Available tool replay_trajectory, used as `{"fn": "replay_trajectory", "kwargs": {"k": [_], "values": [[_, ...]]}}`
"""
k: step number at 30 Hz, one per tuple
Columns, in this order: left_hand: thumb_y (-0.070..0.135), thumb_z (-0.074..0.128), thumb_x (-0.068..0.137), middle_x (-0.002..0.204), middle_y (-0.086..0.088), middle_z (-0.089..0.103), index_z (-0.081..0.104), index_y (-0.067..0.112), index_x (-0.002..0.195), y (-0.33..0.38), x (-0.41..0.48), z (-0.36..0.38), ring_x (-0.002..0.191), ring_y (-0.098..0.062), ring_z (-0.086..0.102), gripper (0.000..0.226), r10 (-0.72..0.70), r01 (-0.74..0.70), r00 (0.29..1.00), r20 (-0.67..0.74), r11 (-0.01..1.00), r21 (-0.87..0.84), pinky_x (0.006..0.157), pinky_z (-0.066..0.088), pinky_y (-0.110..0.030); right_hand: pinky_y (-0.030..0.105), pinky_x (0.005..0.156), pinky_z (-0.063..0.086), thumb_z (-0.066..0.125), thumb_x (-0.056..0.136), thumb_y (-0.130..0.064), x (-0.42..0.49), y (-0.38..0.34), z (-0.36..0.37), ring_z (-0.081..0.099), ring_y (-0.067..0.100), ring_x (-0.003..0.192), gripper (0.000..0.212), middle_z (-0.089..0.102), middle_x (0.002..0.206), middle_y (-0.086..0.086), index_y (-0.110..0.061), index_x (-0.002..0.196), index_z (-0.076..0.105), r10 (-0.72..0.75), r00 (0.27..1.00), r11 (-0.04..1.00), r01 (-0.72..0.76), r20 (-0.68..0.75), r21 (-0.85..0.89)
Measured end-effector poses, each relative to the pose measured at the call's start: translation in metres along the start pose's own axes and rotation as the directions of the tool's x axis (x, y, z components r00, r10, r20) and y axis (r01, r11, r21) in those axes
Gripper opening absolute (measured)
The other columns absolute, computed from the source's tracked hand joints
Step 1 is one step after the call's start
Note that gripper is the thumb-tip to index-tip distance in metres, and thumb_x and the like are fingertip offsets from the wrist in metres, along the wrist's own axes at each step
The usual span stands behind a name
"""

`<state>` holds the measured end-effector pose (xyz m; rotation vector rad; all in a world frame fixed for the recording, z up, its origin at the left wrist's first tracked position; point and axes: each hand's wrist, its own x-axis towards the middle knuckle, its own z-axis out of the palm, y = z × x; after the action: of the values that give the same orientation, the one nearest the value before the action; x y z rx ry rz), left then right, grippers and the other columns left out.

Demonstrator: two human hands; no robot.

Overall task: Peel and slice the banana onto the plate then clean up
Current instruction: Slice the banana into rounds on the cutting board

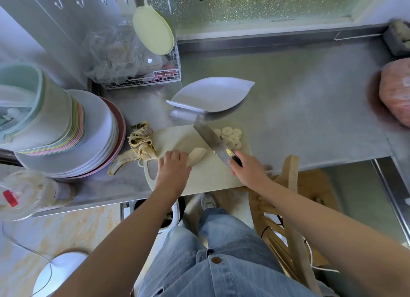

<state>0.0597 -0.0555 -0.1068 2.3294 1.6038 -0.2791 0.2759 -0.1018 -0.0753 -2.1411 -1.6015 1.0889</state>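
A pale cutting board [206, 174] lies at the steel counter's front edge. On it my left hand [174, 167] holds the remaining stub of peeled banana [197, 155]. My right hand [248, 168] grips the black handle of a cleaver [213, 139], whose blade slants up and away between the stub and a pile of cut banana slices [230, 136] at the board's far right corner. The banana peel [138, 147] lies on the counter left of the board. A white leaf-shaped plate [213, 93] stands just behind the board with nothing on it.
A stack of plates [95, 141] topped by a stack of pastel bowls [44, 110] fills the left. A wire rack [144, 79] sits behind. A pink bag [397, 92] is at far right. A wooden chair [290, 208] and a bin [170, 217] stand below the counter.
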Motion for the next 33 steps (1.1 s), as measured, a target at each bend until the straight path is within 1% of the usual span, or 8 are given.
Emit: {"fn": "replay_trajectory", "kwargs": {"k": [4, 7, 12, 14, 17, 22, 29, 33], "values": [[0.035, 0.049, 0.094, 0.124, -0.008, 0.047, 0.044, 0.012, 0.126, 0.006, -0.005, 0.001, 0.116, -0.028, 0.041, 0.04, -0.009, 0.009, 1.0, -0.012, 0.999, -0.042, 0.099, 0.038, -0.041, 0.035, 0.059, 0.031, 0.043, 0.096, -0.022, 0.006, 0.0, 0.003, 0.047, 0.025, 0.066, 0.018, 0.05, 0.067, 0.003, -0.007, 0.086, 0.047, 0.041, 0.998, 0.998, -0.043, -0.051, -0.044], [0.035, 0.051, 0.093, 0.125, -0.008, 0.047, 0.045, 0.012, 0.127, 0.009, -0.006, 0.001, 0.117, -0.028, 0.041, 0.041, -0.018, 0.017, 1.0, -0.013, 0.998, -0.062, 0.1, 0.038, -0.04, 0.033, 0.06, 0.031, 0.042, 0.097, -0.02, 0.011, 0.002, 0.0, 0.046, 0.023, 0.067, 0.018, 0.045, 0.067, 0.001, -0.008, 0.085, 0.046, 0.038, 0.998, 0.997, -0.041, -0.052, -0.065], [0.033, 0.051, 0.094, 0.124, -0.007, 0.047, 0.045, 0.014, 0.127, 0.006, -0.008, -0.004, 0.117, -0.026, 0.041, 0.039, 0.002, -0.005, 0.999, -0.04, 0.997, -0.083, 0.1, 0.037, -0.037, 0.031, 0.055, 0.021, 0.048, 0.088, -0.011, 0.014, -0.009, -0.004, 0.037, 0.025, 0.064, 0.036, 0.032, 0.061, -0.004, -0.023, 0.062, 0.026, -0.005, 0.996, 0.987, -0.009, -0.088, -0.163], [0.034, 0.049, 0.095, 0.124, -0.004, 0.047, 0.045, 0.017, 0.128, 0.003, -0.008, -0.009, 0.118, -0.024, 0.04, 0.038, 0.016, -0.019, 0.999, -0.048, 0.998, -0.064, 0.099, 0.037, -0.036, 0.032, 0.052, 0.023, 0.049, 0.086, -0.012, 0.014, -0.016, -0.003, 0.04, 0.027, 0.062, 0.028, 0.036, 0.059, -0.001, -0.019, 0.065, 0.031, -0.017, 0.998, 0.974, 0.005, -0.052, -0.226], [0.034, 0.047, 0.095, 0.126, -0.003, 0.048, 0.045, 0.018, 0.13, -0.005, -0.009, -0.015, 0.12, -0.023, 0.039, 0.038, 0.045, -0.047, 0.998, -0.044, 0.998, -0.049, 0.102, 0.033, -0.035, 0.036, 0.055, 0.04, 0.047, 0.093, -0.024, 0.017, -0.024, -0.002, 0.049, 0.025, 0.06, 0.014, 0.044, 0.063, -0.001, -0.013, 0.086, 0.043, -0.01, 1.0, 0.971, 0.017, 0.03, -0.239], [0.031, 0.059, 0.088, 0.138, -0.002, 0.041, 0.033, 0.021, 0.142, -0.008, -0.011, -0.019, 0.126, -0.025, 0.035, 0.06, 0.112, -0.116, 0.993, -0.041, 0.986, -0.121, 0.104, 0.032, -0.035, 0.032, 0.06, 0.029, 0.045, 0.096, -0.026, 0.016, -0.034, 0.0, 0.045, 0.023, 0.068, 0.023, 0.039, 0.065, -0.003, -0.014, 0.078, 0.039, -0.183, 0.983, 0.947, 0.174, -0.007, -0.272], [0.009, 0.071, 0.078, 0.113, -0.004, 0.063, 0.057, 0.02, 0.124, 0.001, -0.005, -0.015, 0.092, -0.03, 0.059, 0.049, 0.139, -0.157, 0.983, -0.123, 0.976, -0.149, 0.075, 0.05, -0.037, 0.038, 0.068, 0.045, 0.045, 0.097, -0.026, 0.011, -0.046, -0.006, 0.058, 0.031, 0.087, 0.023, 0.061, 0.093, 0.011, -0.007, 0.104, 0.055, -0.275, 0.961, 0.876, 0.256, 0.014, -0.408], [0.002, 0.079, 0.062, 0.09, -0.002, 0.067, 0.066, 0.019, 0.106, -0.003, -0.005, -0.015, 0.073, -0.028, 0.061, 0.049, 0.227, -0.248, 0.956, -0.184, 0.963, -0.103, 0.061, 0.052, -0.032, 0.033, 0.065, 0.038, 0.044, 0.096, -0.024, 0.009, -0.05, -0.008, 0.056, 0.032, 0.089, 0.021, 0.06, 0.092, 0.012, -0.007, 0.104, 0.054, -0.275, 0.961, 0.874, 0.266, 0.037, -0.407]]}}
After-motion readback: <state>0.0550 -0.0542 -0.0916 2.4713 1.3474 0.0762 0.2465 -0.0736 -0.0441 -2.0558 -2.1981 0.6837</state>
